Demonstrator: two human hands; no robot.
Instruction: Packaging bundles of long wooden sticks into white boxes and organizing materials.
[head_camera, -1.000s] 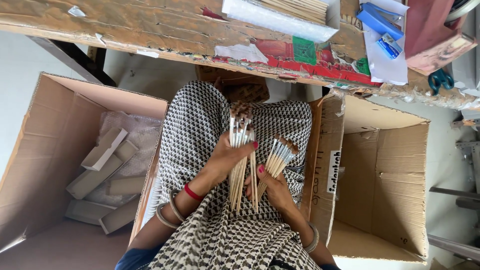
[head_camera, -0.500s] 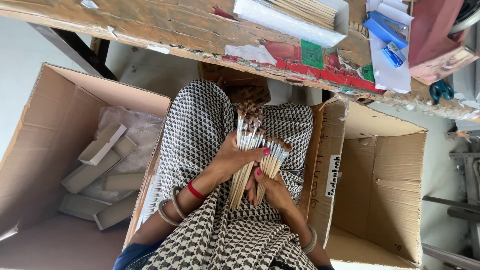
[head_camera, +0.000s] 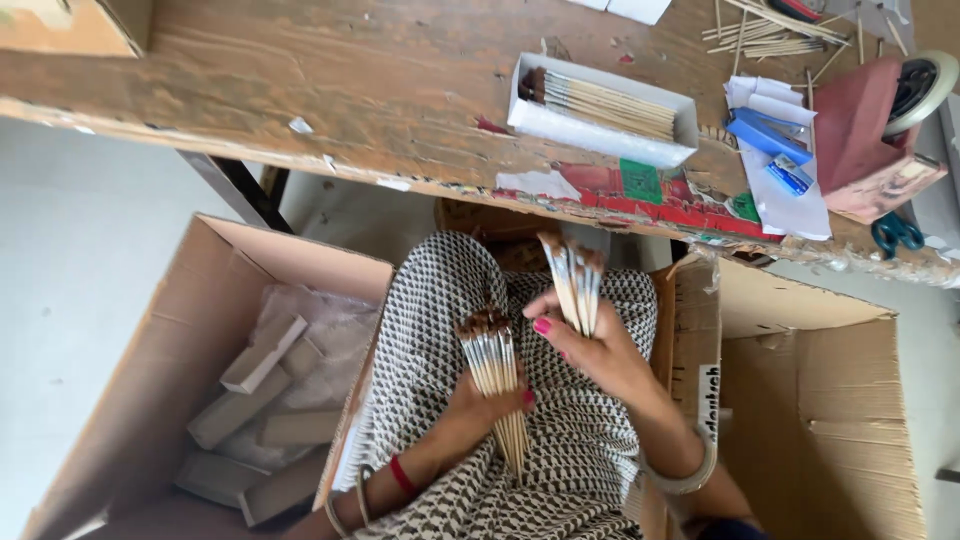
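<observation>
A larger brush bundle (head_camera: 492, 375) is gripped by the closed fingers of the left hand (head_camera: 478, 408), held upright over the lap, bristles up and wooden handles pointing down past the palm. A smaller brush bunch (head_camera: 575, 283) is pinched in the closed fingers of the right hand (head_camera: 598, 352), also bristles up and tilted slightly toward the desk (head_camera: 350, 90). The two sets are kept apart, side by side, with long axes nearly parallel; the bunch is held higher and nearer the desk edge. Straight ahead of the right hand, on the desk, a white tray (head_camera: 600, 125) is seen with brushes laid lengthwise in it, bristles toward the left; the right hand is the nearer one to it. Beyond it lie a blue stapler (head_camera: 768, 135), a tape dispenser (head_camera: 880, 135) and scissors (head_camera: 897, 235). A carton (head_camera: 160, 400) holding small boxes stands at the left, another carton (head_camera: 830, 420) at the right.
</observation>
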